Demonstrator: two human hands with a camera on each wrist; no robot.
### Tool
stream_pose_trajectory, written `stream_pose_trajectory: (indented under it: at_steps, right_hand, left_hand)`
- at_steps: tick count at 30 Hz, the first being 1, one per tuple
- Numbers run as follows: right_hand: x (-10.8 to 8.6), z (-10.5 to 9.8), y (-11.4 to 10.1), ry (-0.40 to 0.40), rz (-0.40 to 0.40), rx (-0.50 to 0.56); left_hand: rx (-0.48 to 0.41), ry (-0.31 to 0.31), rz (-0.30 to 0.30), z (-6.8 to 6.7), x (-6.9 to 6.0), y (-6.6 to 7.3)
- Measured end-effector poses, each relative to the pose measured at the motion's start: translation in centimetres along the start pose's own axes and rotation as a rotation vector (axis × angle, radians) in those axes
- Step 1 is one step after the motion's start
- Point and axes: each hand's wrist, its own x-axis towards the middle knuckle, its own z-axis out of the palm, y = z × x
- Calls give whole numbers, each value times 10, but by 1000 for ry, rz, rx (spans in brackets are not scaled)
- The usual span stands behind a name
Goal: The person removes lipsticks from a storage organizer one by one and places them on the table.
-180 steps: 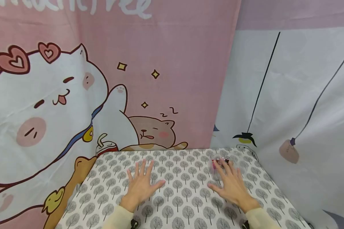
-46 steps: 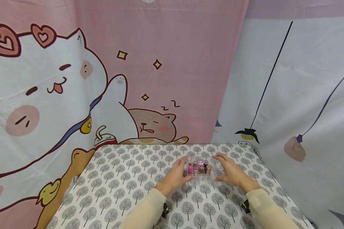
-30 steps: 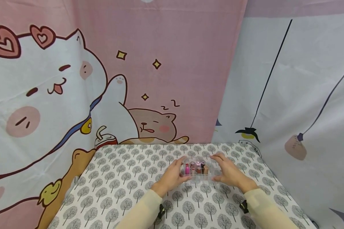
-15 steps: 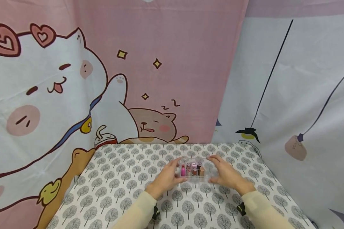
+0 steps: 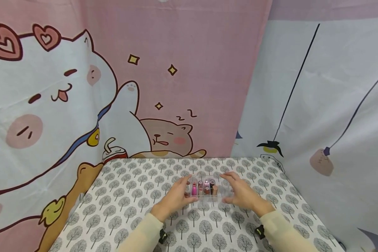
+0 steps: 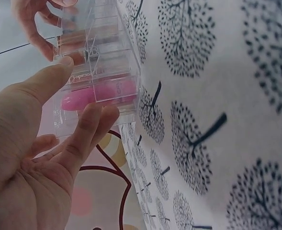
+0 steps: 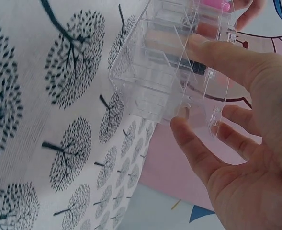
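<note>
A clear compartmented box (image 5: 204, 199) stands on the table between the two hands in the head view. It holds a bright pink tube (image 5: 194, 189), a tan-capped one (image 5: 215, 190) and several darker cosmetics. The left hand (image 5: 173, 197) grips the box's left end, thumb on the near side and fingers on the end and far side; in the left wrist view its thumb and fingers flank the pink tube (image 6: 81, 98). At the right end, the right hand (image 5: 244, 193) holds the box the same way, beside see-through compartments (image 7: 150, 91).
A white cloth printed with grey trees (image 5: 138, 203) covers the table. Behind it hangs a pink curtain (image 5: 201, 70) with cartoon animals, and a pale curtain (image 5: 343, 105) hangs at the right.
Both hands and the box have moved left across the table over the last second. Earlier the hands were spread apart, with the box at the far right near the right hand.
</note>
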Motion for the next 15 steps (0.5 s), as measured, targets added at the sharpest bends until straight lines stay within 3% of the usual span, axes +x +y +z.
stream_pose_trajectory:
  at_steps: [15]
  right_hand:
    - [4,12,-22,-27,-3,57]
  left_hand:
    - [-25,-18,-30,-21,-19,-10]
